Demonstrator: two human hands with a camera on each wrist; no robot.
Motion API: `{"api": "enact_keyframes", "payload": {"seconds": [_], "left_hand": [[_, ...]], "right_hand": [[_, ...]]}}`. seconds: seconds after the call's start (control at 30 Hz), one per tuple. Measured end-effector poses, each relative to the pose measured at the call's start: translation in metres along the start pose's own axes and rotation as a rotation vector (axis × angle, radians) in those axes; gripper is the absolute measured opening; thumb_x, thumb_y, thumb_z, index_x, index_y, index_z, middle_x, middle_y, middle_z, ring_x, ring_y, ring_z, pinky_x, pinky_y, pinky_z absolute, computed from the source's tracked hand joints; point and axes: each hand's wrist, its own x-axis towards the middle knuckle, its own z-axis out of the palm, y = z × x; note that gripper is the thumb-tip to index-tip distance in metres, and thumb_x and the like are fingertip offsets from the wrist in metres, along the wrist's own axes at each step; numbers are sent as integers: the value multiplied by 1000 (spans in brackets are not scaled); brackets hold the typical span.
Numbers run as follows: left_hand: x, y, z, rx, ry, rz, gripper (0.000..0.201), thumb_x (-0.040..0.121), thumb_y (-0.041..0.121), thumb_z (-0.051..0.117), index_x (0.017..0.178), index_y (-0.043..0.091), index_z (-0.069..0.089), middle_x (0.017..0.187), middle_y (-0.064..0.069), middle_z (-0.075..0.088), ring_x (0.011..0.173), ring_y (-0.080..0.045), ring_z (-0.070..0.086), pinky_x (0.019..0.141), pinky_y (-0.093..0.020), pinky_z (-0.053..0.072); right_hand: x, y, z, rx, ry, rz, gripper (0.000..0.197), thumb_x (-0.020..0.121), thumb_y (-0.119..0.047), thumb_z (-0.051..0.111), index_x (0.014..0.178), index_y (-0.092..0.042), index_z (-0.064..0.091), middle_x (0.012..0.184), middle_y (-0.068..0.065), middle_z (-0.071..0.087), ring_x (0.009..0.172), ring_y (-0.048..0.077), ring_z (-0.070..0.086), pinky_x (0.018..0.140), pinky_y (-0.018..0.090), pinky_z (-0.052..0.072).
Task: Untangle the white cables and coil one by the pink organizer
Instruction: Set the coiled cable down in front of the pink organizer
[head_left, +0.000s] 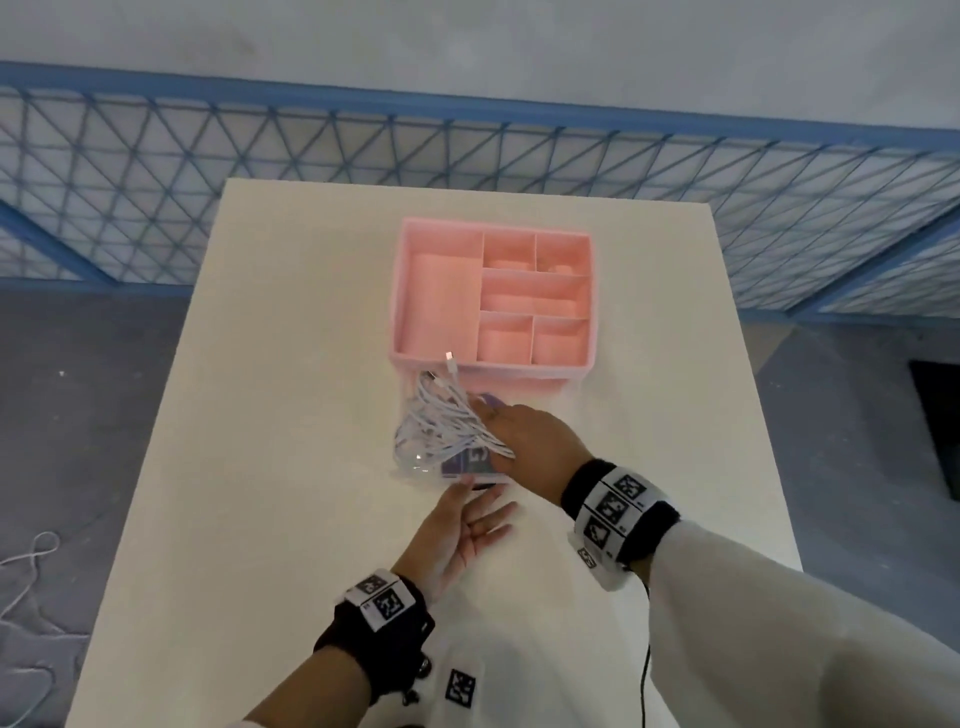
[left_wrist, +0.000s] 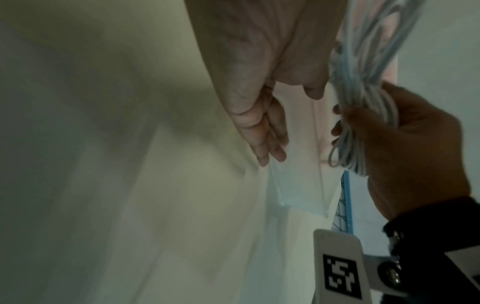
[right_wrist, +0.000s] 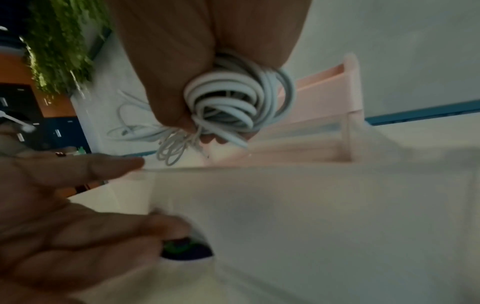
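Clear drawer (head_left: 415, 470) juts from organizer (head_left: 441, 291); right hand (head_left: 530, 441) clutches cables (head_left: 441, 426) above it, left hand (head_left: 457, 530) flat, fingers straight.

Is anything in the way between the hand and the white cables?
No. The right hand already grips the white cables, just in front of the pink organizer. The left hand holds nothing.

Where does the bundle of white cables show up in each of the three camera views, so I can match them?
Head: the white cables lie centre, just below the pink organizer, gripped by the right hand.
Left wrist: upper right, hanging from the right hand's grip.
Right wrist: upper centre, looped in the right hand's fingers.
Shared landmark: the pink organizer, behind the cables in every view.
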Motion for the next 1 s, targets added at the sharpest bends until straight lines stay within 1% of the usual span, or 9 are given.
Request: {"api": "enact_keyframes", "payload": {"seconds": [0.07, 0.2, 0.43, 0.57, 0.63, 0.73, 0.8, 0.9, 1.0], "left_hand": [[-2, 1, -4, 3, 0, 11, 27, 96, 31, 43, 109, 13, 57, 110, -13, 69, 91, -21, 72, 81, -36, 57], [-2, 3, -6, 48, -10, 6, 29, 97, 32, 41, 115, 16, 56, 105, -5, 73, 104, -24, 66, 90, -39, 53], [-1, 5, -3, 66, -51, 17, 29, 97, 34, 39, 116, 18, 53, 119, -10, 66, 107, -23, 64, 93, -41, 50], [0, 9, -7, 112, -61, 32, 31, 97, 38, 38, 100, 16, 58, 87, -1, 70, 84, -13, 71, 93, -38, 48], [1, 13, -9, 148, -69, 32, 34, 97, 42, 36, 94, 17, 58, 76, 5, 65, 88, -10, 70, 93, -36, 47], [5, 16, -10, 148, -47, 26, 35, 97, 39, 37, 111, 14, 58, 86, 3, 75, 103, -19, 65, 94, -37, 49], [5, 15, -10, 130, -33, 25, 33, 97, 37, 38, 113, 15, 58, 94, 0, 76, 104, -19, 65, 93, -37, 49], [5, 14, -8, 84, -19, 25, 33, 97, 37, 41, 115, 14, 58, 105, -6, 73, 100, -18, 68, 88, -36, 53], [6, 16, -6, 40, -13, 35, 32, 96, 36, 43, 112, 13, 59, 99, -8, 75, 90, -16, 72, 83, -33, 55]], "right_hand": [[5, 6, 1, -49, -122, 16, 63, 90, -30, 50, 143, -8, 23, 146, 12, 37, 109, 31, 55, 84, 39, 48], [8, 22, 7, -110, -269, 117, 64, 92, -26, 49, 145, -13, 17, 128, 16, 53, 110, 34, 53, 89, 42, 45], [20, 9, 31, -190, 10, 466, 63, 88, -3, 43, 143, 0, 12, 124, 18, 48, 106, 34, 50, 83, 45, 48], [34, -5, 47, 35, 104, 723, 63, 90, -10, 42, 142, 2, 9, 133, 18, 40, 115, 33, 44, 92, 42, 43], [39, -7, 53, 101, 115, 733, 67, 93, -21, 42, 143, 3, 5, 139, 19, 34, 122, 35, 38, 100, 44, 37], [30, -2, 55, 121, 64, 647, 72, 95, -41, 31, 144, 1, 1, 152, 20, 14, 140, 35, 14, 116, 48, 9], [19, 2, 53, 135, 102, 614, 63, 94, -38, 21, 145, -2, 9, 152, 18, 14, 140, 34, 12, 117, 48, 9], [5, 3, 49, 296, 236, 619, 43, 93, -13, 30, 135, -6, 32, 139, 10, 29, 116, 23, 37, 101, 31, 35], [-4, 2, 46, 501, 345, 596, 21, 93, -4, 37, 110, -9, 49, 119, 0, 41, 92, 20, 51, 80, 17, 39]]}}
